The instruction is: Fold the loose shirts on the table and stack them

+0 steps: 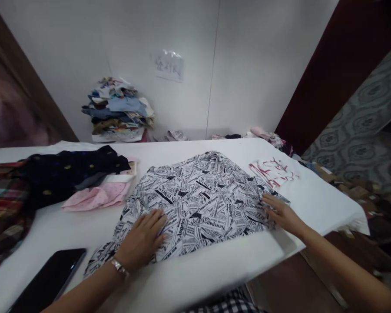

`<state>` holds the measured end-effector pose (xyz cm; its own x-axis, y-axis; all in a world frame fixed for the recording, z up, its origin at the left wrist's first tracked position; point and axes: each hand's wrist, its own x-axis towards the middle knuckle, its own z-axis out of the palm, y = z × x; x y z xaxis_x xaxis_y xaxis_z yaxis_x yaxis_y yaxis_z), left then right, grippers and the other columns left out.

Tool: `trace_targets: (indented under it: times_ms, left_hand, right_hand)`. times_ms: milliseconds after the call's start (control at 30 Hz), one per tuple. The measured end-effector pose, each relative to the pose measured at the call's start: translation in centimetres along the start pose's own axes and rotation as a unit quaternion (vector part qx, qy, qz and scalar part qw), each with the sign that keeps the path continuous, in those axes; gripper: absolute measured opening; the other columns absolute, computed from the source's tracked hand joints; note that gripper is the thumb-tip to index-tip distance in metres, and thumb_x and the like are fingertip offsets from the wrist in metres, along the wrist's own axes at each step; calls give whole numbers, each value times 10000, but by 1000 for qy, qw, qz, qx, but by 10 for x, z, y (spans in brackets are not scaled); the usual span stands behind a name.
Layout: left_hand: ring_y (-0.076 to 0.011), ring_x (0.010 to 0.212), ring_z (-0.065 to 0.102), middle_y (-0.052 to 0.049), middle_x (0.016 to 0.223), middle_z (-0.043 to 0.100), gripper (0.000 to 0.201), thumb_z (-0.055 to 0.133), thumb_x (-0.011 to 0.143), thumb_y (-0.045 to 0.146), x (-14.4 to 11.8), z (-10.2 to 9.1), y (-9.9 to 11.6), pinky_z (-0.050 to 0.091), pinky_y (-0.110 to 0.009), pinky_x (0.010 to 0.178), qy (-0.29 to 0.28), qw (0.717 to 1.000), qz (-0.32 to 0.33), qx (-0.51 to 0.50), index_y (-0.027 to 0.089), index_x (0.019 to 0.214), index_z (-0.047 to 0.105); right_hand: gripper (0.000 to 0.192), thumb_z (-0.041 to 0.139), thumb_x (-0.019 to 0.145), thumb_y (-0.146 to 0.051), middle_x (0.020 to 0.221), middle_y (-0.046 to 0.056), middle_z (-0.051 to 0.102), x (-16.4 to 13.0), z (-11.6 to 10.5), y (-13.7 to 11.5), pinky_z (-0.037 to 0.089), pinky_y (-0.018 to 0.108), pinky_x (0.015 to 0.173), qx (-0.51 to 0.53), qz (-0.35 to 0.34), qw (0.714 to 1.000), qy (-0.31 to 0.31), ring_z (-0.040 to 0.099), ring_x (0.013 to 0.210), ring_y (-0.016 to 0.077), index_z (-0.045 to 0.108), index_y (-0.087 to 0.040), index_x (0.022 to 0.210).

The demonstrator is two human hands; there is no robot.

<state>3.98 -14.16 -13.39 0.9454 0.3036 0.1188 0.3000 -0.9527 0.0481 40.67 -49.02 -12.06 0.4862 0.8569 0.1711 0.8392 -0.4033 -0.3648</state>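
Observation:
A black-and-white newspaper-print shirt (202, 204) lies spread on the white table, its collar toward the far side. My left hand (145, 239), with a silver band at the wrist, rests flat on the shirt's left part, fingers stretched out. At the shirt's right edge, my right hand (283, 214) touches the cloth near a sleeve; its fingers are extended and somewhat apart. Neither hand has cloth visibly gripped. Just beyond the right sleeve lies a small white garment with red markings (273, 171).
A black phone (48, 282) lies at the table's near left. Dark navy cloth (74, 167), pink cloth (99, 195) and a plaid garment (6, 191) cover the left side. Folded clothes (117, 113) are stacked by the wall. The table's edge (247, 276) runs close in front of me.

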Motion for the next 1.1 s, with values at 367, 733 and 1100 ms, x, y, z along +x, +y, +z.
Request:
trace_targets:
  times_ms: [367, 733, 1100]
  left_hand:
    - [-258, 1097, 566, -96, 1181, 638, 408, 379, 903, 415, 12, 1, -23, 409, -418, 933, 43, 997, -60, 5, 198, 1175, 591]
    - [-239, 870, 589, -84, 871, 655, 280, 392, 885, 278, 38, -30, -26, 432, -380, 799, 14, 995, -97, 32, 181, 885, 655]
    - [-255, 1134, 559, -93, 1235, 613, 425, 455, 843, 461, 39, -29, -32, 434, -419, 990, 91, 986, -87, -108, 201, 1123, 640]
  right_hand:
    - [359, 503, 874, -449, 1034, 104, 666, 27, 29, -22, 458, 400, 873, -52, -22, 998, 27, 594, 962, 257, 664, -212, 1090]
    - [240, 462, 863, -311, 832, 64, 659, 45, 36, -25, 452, 333, 767, -14, 1, 1000, 17, 587, 812, 208, 673, -203, 821]
    - [307, 471, 839, -342, 1052, 76, 687, 98, 21, -11, 468, 390, 886, 19, 4, 998, 61, 617, 990, 251, 689, -231, 1024]
